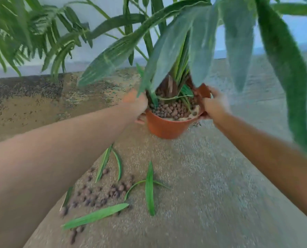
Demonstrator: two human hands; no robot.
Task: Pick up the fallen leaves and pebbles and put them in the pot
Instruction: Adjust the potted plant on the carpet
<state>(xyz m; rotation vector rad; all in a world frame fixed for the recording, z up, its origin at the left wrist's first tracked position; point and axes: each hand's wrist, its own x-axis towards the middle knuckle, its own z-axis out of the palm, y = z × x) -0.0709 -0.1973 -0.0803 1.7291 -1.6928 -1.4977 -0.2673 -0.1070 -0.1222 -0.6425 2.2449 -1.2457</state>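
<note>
1. Presently, head view: both hands are at the rim of the orange pot (164,128), one on each side. The left hand (137,102) curls its fingers over the left rim; the right hand (212,102) grips the right rim, thumb inside. Motion blur hides the finer finger detail.
2. Head view, the spill: fallen leaves (150,189) and brown pebbles (116,191) lie on the floor (212,185), well apart from both sets of fingers, back toward the person and below the left forearm.
3. Head view, deciding relation: the spill lies nearer the left hand than the right. Most leaves run lengthwise roughly toward the pot; the lowest leaf (95,216) lies crosswise.
4. Judgement: collecting has not begun. Either hand must release the rim and draw back to reach the litter.
</note>
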